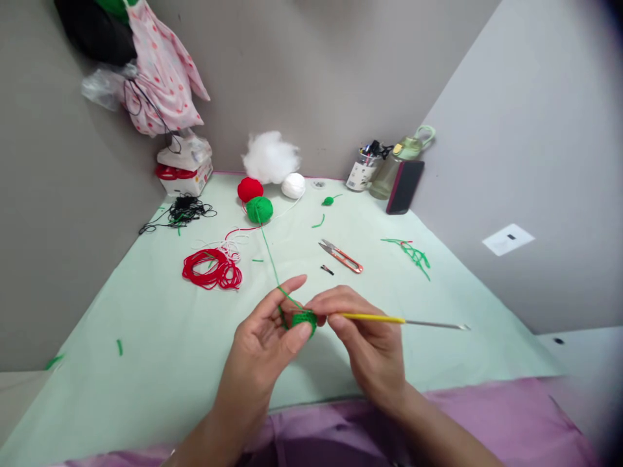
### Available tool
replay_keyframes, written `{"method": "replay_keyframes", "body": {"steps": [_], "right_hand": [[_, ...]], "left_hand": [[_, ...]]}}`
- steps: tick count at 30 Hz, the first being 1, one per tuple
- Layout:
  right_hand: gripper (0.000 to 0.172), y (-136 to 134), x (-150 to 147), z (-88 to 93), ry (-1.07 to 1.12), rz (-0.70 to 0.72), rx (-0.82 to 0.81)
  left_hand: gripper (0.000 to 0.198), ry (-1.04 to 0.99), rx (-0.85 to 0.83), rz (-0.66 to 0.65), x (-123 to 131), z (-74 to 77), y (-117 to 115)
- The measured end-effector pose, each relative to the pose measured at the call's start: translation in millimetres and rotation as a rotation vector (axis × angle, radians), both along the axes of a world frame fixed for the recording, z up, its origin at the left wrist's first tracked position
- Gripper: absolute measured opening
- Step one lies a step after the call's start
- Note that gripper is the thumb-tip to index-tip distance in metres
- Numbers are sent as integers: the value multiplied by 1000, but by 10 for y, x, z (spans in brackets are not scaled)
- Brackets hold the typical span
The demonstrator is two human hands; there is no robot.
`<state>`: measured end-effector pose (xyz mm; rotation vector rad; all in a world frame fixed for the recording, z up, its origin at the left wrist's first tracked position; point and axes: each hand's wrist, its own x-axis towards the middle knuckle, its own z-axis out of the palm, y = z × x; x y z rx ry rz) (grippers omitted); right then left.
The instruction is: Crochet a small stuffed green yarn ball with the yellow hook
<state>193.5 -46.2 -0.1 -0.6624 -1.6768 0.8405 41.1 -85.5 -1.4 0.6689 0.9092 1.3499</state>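
Observation:
My left hand [265, 337] pinches a small green crochet piece [304, 320] between thumb and fingers. Over its raised index finger runs a strand of green yarn [270, 250], leading back to the green yarn ball [259, 210]. My right hand [367, 340] grips a crochet hook [374, 318] by its yellow handle. One metal end of the hook sticks out to the right; the other end meets the top of the green piece, where fingers partly hide it.
Beyond my hands lie orange thread snips [343, 256], a small black clip [327, 270], and a red yarn coil [212, 268]. Further back are red [250, 189] and white [293, 186] yarn balls, white stuffing [271, 157], a phone [405, 187], a bottle [384, 185] and a pen cup [361, 172].

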Motion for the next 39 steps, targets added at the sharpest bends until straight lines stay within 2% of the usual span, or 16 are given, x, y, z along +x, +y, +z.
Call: {"method": "replay_keyframes", "body": {"steps": [3,5,6,9,12,16,21,24,27,33,36,39], "right_hand": [[27,-69,31,-35,-232,-124,244],[35,-93,63,-45,-296,-147,350],[35,-92,74,-42,-271,-141,345],[27,-39,68,-11,-43,-96,137],[19,26,17,18,136,10,-90],[15,54,-23,-1,137,50,-146],[16,87,14,-57,247,121,-295],[18,118,23,-49,320,168,-398],[21,133,26,-25,356,194,-435],[19,121,93,-19,261,256,-356],[21,102,117,12,156,222,-245],[20,76,118,73,21,149,-66]], "left_hand": [[51,-20,-27,26,18,-14,20],[52,-144,-91,-54,5,-12,50],[50,-210,-124,-90,-8,-9,66],[39,-302,-154,-84,-41,-1,97],[38,-212,-96,-9,-34,5,76],[38,-57,-20,-40,-2,9,21],[32,-24,24,-121,-64,-4,30],[33,57,43,-108,-122,-16,47],[33,137,74,-104,-153,-21,55],[33,251,92,-94,-173,-35,46],[35,320,118,-88,-186,-47,37],[37,416,151,-41,-179,-45,30]]}}
